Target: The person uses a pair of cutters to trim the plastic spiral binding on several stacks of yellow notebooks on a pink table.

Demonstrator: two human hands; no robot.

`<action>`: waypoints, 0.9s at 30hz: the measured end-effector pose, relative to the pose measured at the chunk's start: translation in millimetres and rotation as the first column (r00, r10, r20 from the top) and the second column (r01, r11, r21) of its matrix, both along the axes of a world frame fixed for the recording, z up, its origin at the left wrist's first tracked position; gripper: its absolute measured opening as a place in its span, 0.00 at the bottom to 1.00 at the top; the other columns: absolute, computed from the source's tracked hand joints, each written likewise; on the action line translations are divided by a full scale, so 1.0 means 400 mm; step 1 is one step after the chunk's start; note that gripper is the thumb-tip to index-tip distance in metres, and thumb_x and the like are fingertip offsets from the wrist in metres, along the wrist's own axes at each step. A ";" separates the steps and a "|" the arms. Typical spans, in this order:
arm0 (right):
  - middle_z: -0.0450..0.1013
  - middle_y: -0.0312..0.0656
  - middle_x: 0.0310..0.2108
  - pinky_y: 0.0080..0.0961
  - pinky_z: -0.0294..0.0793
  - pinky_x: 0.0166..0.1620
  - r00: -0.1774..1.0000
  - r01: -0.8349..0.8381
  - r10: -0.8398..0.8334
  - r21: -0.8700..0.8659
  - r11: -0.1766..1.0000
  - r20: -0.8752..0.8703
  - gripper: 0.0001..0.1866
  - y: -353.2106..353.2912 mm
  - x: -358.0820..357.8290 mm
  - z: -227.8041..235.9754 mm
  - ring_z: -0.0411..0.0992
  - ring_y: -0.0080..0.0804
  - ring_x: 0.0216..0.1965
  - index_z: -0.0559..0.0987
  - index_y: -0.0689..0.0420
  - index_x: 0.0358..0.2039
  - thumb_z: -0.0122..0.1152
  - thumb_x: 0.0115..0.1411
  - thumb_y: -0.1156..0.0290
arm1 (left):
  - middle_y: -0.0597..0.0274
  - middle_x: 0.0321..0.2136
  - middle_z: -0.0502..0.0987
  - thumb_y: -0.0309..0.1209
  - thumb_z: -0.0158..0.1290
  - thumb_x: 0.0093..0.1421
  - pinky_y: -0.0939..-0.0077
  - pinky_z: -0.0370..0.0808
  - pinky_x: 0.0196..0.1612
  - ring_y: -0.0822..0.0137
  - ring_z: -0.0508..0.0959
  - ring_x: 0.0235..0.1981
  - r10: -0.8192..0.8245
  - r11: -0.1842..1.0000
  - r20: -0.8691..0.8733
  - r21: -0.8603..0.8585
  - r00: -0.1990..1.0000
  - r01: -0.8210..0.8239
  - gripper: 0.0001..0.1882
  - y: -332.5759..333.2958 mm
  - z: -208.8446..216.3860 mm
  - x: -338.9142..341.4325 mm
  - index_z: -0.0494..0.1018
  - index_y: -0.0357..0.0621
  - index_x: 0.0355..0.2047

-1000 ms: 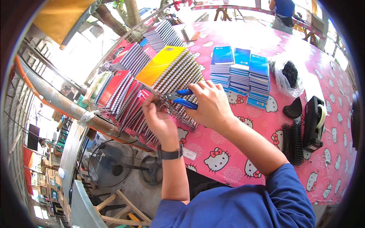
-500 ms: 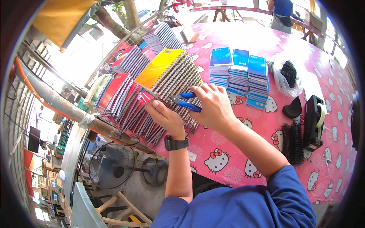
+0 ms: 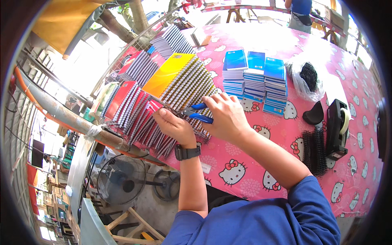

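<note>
Pliers (image 3: pixel 201 118) with blue handles are gripped in the right hand (image 3: pixel 226 118), above the left part of the table (image 3: pixel 253 157), beside the yellow notebooks (image 3: pixel 171 75). The handles are spread, which suggests a light grip with the jaws parted. Near the tool's tip is the left hand (image 3: pixel 175 127), thumb uppermost, close to a small red cover (image 3: pixel 153 107); whether it pinches that or only rests against it, I cannot tell. The hands are close together, probably so that one can steady what the tool meets.

Yellow notebooks and red notebooks (image 3: pixel 123 96) pile up along the table's left edge, spines stepped, likely because the wire coils are thicker than the pages. Blue notebooks (image 3: pixel 255 65) stand in three stacks nearer the middle. Toward the right edge lie a plastic bag (image 3: pixel 315 96), black coils (image 3: pixel 314 157) and a tape dispenser (image 3: pixel 337 130), perhaps set aside for elbow room.

Pink cloth with cartoon cats covers the table. Beyond the left edge, a fan (image 3: pixel 121 179) stands on the floor; past the far edge is another person (image 3: pixel 301 10).
</note>
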State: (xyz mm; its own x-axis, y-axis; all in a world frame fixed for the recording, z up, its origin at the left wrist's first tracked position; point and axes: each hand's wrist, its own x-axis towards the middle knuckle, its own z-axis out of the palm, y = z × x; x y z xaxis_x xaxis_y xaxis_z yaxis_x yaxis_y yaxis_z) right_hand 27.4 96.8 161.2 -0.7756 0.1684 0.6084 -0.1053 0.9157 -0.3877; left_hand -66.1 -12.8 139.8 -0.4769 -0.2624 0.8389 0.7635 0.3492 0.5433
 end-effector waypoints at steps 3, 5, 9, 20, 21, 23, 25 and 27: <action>0.71 0.44 0.33 0.38 0.67 0.45 0.999 -0.030 0.031 -0.026 0.999 0.013 0.22 -0.007 -0.003 -0.002 0.69 0.42 0.42 0.73 0.58 0.37 0.65 0.42 0.62 | 0.54 0.19 0.62 0.37 0.35 0.69 0.66 0.60 0.23 0.59 0.62 0.18 0.027 1.000 -0.019 -0.006 0.999 -0.027 0.18 0.002 0.006 0.006 0.60 0.36 0.26; 0.71 0.44 0.32 0.39 0.67 0.45 0.997 -0.044 0.049 -0.064 0.997 0.068 0.20 -0.005 0.002 0.006 0.70 0.43 0.41 0.73 0.58 0.35 0.65 0.43 0.62 | 0.55 0.19 0.62 0.37 0.35 0.69 0.66 0.60 0.23 0.60 0.63 0.18 0.034 0.999 -0.032 -0.016 0.999 -0.034 0.18 0.004 0.008 0.007 0.60 0.36 0.27; 0.72 0.45 0.32 0.40 0.68 0.44 0.980 -0.030 0.066 -0.191 0.981 0.186 0.19 0.012 0.018 0.012 0.70 0.43 0.40 0.74 0.57 0.34 0.65 0.43 0.62 | 0.56 0.18 0.62 0.37 0.36 0.68 0.67 0.61 0.21 0.61 0.64 0.17 0.050 0.999 -0.044 -0.005 0.998 -0.050 0.17 0.009 0.012 0.012 0.61 0.36 0.28; 0.72 0.44 0.28 0.37 0.72 0.38 0.984 -0.032 0.059 -0.158 0.987 0.167 0.17 0.005 0.010 -0.019 0.72 0.40 0.35 0.74 0.57 0.29 0.66 0.41 0.61 | 0.57 0.18 0.62 0.35 0.36 0.69 0.68 0.60 0.21 0.63 0.61 0.17 0.085 0.996 -0.060 -0.004 0.995 -0.086 0.16 0.005 0.009 0.007 0.60 0.37 0.27; 0.72 0.44 0.29 0.37 0.71 0.40 0.976 -0.025 0.066 -0.195 0.980 0.207 0.18 0.007 0.014 -0.015 0.72 0.40 0.36 0.74 0.57 0.31 0.66 0.41 0.61 | 0.57 0.19 0.61 0.36 0.36 0.69 0.69 0.61 0.22 0.64 0.61 0.18 0.067 0.998 -0.041 0.007 0.997 -0.067 0.16 0.003 0.008 0.006 0.60 0.37 0.27; 0.72 0.44 0.31 0.37 0.70 0.42 0.966 -0.015 0.074 -0.231 0.973 0.248 0.19 0.013 0.019 -0.024 0.71 0.41 0.38 0.75 0.57 0.32 0.66 0.41 0.61 | 0.58 0.19 0.61 0.36 0.36 0.69 0.69 0.61 0.23 0.64 0.61 0.19 0.048 0.999 -0.021 0.019 0.999 -0.047 0.17 0.002 0.003 0.002 0.60 0.37 0.26; 0.72 0.44 0.33 0.37 0.67 0.46 1.000 0.004 -0.003 -0.054 0.999 0.027 0.22 0.016 0.016 -0.052 0.70 0.41 0.41 0.75 0.57 0.36 0.66 0.41 0.61 | 0.58 0.20 0.61 0.38 0.35 0.69 0.70 0.63 0.26 0.65 0.61 0.21 0.015 0.994 0.041 0.104 0.999 -0.020 0.19 0.000 -0.002 -0.004 0.59 0.37 0.26; 0.72 0.44 0.34 0.37 0.65 0.48 1.000 0.023 -0.022 -0.050 0.999 0.005 0.23 0.001 0.009 -0.062 0.69 0.41 0.43 0.74 0.57 0.38 0.66 0.41 0.61 | 0.60 0.20 0.58 0.39 0.35 0.69 0.70 0.60 0.25 0.67 0.58 0.21 0.011 0.992 0.034 0.125 0.999 -0.015 0.20 0.007 0.004 0.000 0.58 0.36 0.25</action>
State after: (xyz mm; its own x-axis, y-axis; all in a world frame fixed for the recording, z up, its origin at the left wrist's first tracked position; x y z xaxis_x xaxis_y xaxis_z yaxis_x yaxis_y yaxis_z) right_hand 31.1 97.0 136.3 -0.7741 0.2157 0.5952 -0.0829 0.8975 -0.4331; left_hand -66.3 -10.0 141.2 -0.4995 -0.3710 0.7828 0.7402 0.2867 0.6082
